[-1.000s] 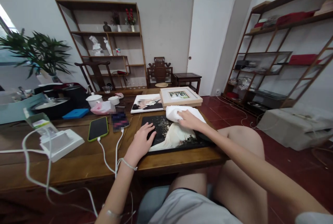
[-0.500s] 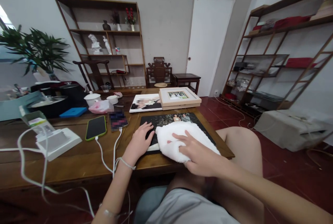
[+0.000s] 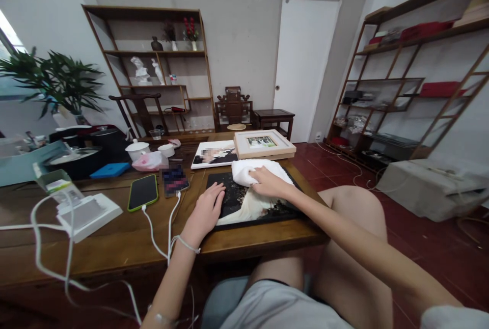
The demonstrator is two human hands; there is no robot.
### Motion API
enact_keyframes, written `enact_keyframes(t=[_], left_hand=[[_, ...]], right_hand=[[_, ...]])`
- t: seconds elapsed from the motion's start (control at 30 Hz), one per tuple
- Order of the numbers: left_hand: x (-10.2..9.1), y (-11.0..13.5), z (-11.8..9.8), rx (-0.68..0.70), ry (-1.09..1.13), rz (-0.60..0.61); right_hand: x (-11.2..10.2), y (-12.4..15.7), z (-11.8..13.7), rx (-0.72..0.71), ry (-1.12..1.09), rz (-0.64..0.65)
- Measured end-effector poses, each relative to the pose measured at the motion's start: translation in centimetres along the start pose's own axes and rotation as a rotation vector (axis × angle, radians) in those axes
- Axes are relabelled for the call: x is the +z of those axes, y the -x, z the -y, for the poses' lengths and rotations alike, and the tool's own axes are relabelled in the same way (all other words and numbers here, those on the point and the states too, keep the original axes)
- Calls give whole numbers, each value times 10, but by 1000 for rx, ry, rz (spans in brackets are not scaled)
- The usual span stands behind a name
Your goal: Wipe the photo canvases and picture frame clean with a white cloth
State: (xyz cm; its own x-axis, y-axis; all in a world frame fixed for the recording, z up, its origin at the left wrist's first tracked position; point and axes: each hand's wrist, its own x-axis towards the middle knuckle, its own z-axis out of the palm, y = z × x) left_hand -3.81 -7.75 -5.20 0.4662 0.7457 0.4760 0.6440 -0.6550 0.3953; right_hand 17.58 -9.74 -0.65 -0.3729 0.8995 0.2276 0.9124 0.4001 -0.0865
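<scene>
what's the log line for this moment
left hand: flat on photo panel | right hand: on white cloth | cloth: over panel's far side

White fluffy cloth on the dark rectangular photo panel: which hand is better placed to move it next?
Likely the right hand: it grips the white fluffy cloth over the far part of the dark rectangular photo panel. The left hand rests at the panel's left edge, apart from the cloth.

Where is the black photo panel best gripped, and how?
Probably mid-length on its near edge, from the near side: the photo panel lies flat with that edge exposed; the left hand rests at its left, the right hand holds the white cloth farther back.
</scene>
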Motion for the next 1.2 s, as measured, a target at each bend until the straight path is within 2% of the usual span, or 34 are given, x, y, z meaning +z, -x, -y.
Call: enact_keyframes(t=[0.1, 0.27, 0.37, 0.47, 0.67, 0.73, 0.8, 0.9, 1.07, 1.2], left_hand=[[0, 0, -1, -2, -8, -1], [0, 0, -1, 4, -25, 49], [0, 0, 0, -8, -34, 55], [1, 1, 1, -20, -35, 58], [-1, 1, -2, -41, -20, 61], [-2, 1, -3, -39, 24, 44], [-4, 1, -5, -19, 85, 6], [-8, 3, -9, -6, 162, -60], [-14, 4, -13, -74, 240, -95], [-11, 4, -13, -81, 199, 7]], right_hand=[[1, 23, 21, -32, -10, 2], [-5, 85, 62, -170, -149, 68], [-11, 106, 66, -205, -202, 84], [-14, 102, 48, -147, -161, 58], [-11, 47, -8, 117, 19, 43], [-8, 29, -12, 130, 26, 36], [-4, 17, -4, 122, 29, 35], [1, 10, 24, 33, 11, 45], [-2, 27, 62, -382, -89, 73], [-11, 53, 59, -411, -172, 73]])
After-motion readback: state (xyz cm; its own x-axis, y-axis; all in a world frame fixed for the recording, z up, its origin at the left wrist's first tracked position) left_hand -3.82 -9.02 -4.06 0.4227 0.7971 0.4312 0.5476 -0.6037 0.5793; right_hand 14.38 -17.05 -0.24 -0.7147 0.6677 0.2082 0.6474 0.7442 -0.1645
